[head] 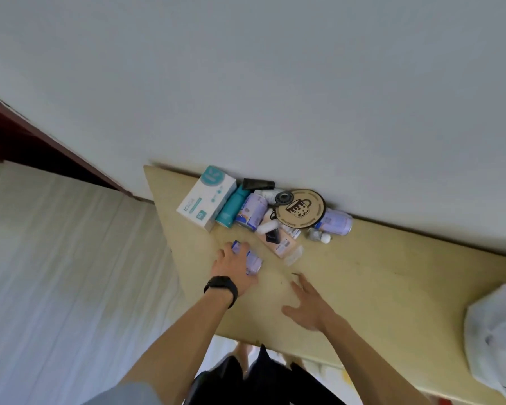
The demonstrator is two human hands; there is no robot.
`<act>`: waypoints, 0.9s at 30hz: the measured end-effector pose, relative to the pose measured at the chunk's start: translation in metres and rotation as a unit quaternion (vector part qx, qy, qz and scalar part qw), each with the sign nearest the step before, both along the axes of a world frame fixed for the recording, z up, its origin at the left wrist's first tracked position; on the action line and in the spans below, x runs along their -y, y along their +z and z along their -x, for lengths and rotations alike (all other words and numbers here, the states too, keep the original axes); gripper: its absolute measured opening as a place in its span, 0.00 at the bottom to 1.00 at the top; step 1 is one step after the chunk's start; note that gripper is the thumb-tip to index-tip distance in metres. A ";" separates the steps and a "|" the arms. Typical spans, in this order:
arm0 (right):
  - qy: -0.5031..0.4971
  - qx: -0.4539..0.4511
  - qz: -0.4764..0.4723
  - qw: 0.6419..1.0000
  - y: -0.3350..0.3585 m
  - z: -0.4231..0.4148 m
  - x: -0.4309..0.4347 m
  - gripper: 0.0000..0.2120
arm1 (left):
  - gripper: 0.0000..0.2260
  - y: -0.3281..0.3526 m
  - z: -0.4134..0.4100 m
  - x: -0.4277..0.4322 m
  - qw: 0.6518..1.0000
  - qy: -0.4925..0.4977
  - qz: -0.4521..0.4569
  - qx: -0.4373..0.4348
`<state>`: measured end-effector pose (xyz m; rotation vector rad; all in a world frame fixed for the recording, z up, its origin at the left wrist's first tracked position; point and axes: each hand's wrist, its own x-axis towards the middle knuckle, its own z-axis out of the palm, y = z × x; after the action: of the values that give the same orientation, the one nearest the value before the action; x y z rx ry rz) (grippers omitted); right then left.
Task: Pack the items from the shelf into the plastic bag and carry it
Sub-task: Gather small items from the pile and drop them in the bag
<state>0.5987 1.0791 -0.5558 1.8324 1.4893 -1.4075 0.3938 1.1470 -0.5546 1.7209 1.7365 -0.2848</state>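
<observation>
On the pale wooden shelf (377,276) my left hand (234,266), with a black band on its wrist, grips a lilac can (253,263) lying on its side. My right hand (307,302) hovers open just above the shelf, fingers spread, holding nothing. Against the wall lies a cluster: a white and teal box (206,198), a teal bottle (231,210), a second lilac can (253,211), a round wooden disc (300,209), a third lilac can (335,222), a black tube (259,184) and small packets (284,244). A white plastic bag (494,337) sits at the far right.
A grey wall rises behind the shelf. A bed with a pale striped sheet (70,273) lies to the left, below a dark red frame (27,141). My dark shorts and feet show under the shelf's front edge.
</observation>
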 end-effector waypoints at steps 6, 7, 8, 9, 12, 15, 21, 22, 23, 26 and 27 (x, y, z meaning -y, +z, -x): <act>-0.567 -0.296 0.145 0.755 0.056 0.009 -0.012 0.21 | 0.47 0.027 -0.020 0.017 0.947 0.027 0.128 0.294; -0.593 -0.332 0.149 0.718 0.061 0.007 -0.010 0.22 | 0.47 0.037 -0.027 0.019 0.932 0.003 0.142 0.333; -0.606 -0.357 0.142 0.696 0.065 0.005 -0.006 0.24 | 0.46 0.047 -0.035 0.019 0.922 -0.012 0.144 0.360; -0.612 -0.373 0.131 0.685 0.071 0.003 -0.003 0.28 | 0.44 0.055 -0.042 0.015 0.916 -0.015 0.133 0.378; -0.650 -0.409 0.102 0.632 0.085 -0.009 0.008 0.37 | 0.35 0.071 -0.053 -0.018 0.925 0.032 0.039 0.376; -0.685 -0.435 0.058 0.581 0.103 -0.029 0.021 0.41 | 0.35 0.069 -0.057 -0.061 0.956 0.003 -0.046 0.290; -0.717 -0.473 -0.038 0.511 0.140 -0.058 0.065 0.44 | 0.46 0.029 -0.090 -0.097 0.964 -0.248 -0.093 0.010; -0.722 -0.472 -0.048 0.504 0.142 -0.062 0.074 0.44 | 0.45 0.022 -0.094 -0.098 0.962 -0.258 -0.092 -0.007; -0.724 -0.471 -0.051 0.501 0.144 -0.064 0.082 0.44 | 0.42 0.018 -0.097 -0.100 0.961 -0.261 -0.093 -0.017; -0.737 -0.467 -0.046 0.487 0.140 -0.073 0.106 0.47 | 0.29 0.012 -0.102 -0.109 0.962 -0.254 -0.095 -0.007; -0.740 -0.463 -0.042 0.486 0.139 -0.075 0.112 0.47 | 0.26 0.016 -0.102 -0.111 0.966 -0.245 -0.086 0.017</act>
<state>0.6738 0.9673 -0.4172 2.5103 -0.5899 -3.4507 0.4962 1.2585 -0.5387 2.2590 1.3192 -0.3236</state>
